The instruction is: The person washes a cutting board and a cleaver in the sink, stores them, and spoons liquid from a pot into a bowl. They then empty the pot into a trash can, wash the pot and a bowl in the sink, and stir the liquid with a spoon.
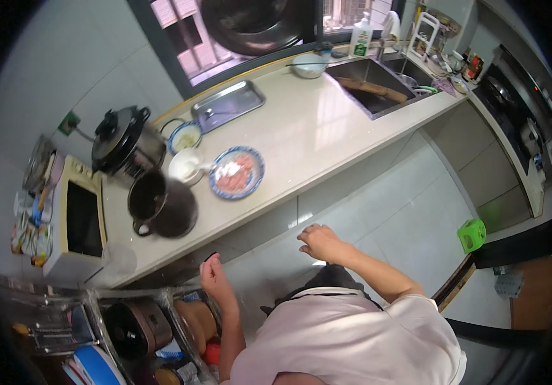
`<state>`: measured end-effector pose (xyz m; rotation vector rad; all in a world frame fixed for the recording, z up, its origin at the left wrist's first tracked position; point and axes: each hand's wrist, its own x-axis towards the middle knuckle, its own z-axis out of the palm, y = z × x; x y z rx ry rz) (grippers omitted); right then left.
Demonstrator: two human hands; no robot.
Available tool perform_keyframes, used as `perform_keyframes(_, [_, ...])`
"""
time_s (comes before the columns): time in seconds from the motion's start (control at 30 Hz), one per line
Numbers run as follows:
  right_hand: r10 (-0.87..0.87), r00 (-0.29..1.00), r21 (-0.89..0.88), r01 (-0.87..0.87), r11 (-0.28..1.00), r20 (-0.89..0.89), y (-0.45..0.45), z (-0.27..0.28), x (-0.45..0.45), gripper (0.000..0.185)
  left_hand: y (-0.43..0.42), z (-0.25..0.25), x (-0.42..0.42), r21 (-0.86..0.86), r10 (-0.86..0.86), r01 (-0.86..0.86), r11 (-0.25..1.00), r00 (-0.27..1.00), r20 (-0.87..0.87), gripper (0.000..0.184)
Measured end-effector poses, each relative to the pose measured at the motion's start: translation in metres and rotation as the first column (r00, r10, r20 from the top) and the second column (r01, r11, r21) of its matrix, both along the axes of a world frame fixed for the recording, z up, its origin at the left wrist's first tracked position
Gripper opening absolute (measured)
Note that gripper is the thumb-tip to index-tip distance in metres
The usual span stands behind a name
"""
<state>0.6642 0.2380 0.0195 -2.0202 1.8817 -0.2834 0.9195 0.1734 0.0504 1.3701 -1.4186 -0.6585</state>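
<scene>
At upper right of the frame I see 1 pump bottle [360, 38] near the sink [369, 106]; at left, 1 microwave [83, 218]; at right, 1 green object [471, 236].

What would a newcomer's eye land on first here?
Probably the round blue-and-white plate of pink meat and white powder on the glossy pale counter. Next, the big dark round metal pan at the window, then the bright green plastic object at far right.
</scene>
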Motion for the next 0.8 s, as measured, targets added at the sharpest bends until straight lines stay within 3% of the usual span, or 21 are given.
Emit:
perform_keyframes(0.1, [-0.039, 0.995, -0.030, 0.042, 0.999, 0.092, 0.008, -0.019, -0.068, 0.028, -0.018, -0.012, -0.083, 0.056, -0.133, 0.133, 0.990, 0.991, -0.008, 0.017])
perform_keyframes(0.17, [-0.059, 0.996, 0.047, 0.055, 0.997, 0.074, 0.008, -0.014, -0.113, 0.030, -0.026, -0.018, -0.153, 0.073, -0.207, 0.208, 0.975, 0.978, -0.028, 0.016])
perform_keyframes(0.37, [-0.197, 0.974, 0.039, 0.194, 0.980, 0.110, 0.012, -0.017, -0.250, 0.029, -0.027, -0.038, -0.334, 0.145, -0.473, 0.476, 0.867, 0.879, -0.056, 0.013])
perform_keyframes(0.5, [-0.262, 0.919, -0.126, 0.309, 0.943, 0.295, 0.011, -0.006, -0.317, 0.019, -0.029, -0.044, -0.412, 0.201, -0.559, 0.555, 0.807, 0.828, -0.043, 0.014])
perform_keyframes(0.6, [-0.332, 0.894, -0.015, 0.353, 0.936, 0.300, 0.001, -0.002, -0.367, 0.030, -0.046, -0.059, -0.461, 0.215, -0.633, 0.622, 0.753, 0.774, -0.020, 0.013])
perform_keyframes(0.7, [-0.363, 0.872, -0.026, 0.393, 0.919, 0.330, -0.008, 0.001, -0.418, 0.030, -0.060, -0.055, -0.517, 0.346, -0.616, 0.616, 0.707, 0.778, -0.125, 0.013])
perform_keyframes(0.8, [-0.437, 0.819, -0.074, 0.496, 0.865, 0.371, -0.018, 0.006, -0.475, 0.029, -0.084, -0.061, -0.576, 0.219, -0.668, 0.681, 0.699, 0.731, -0.140, 0.014])
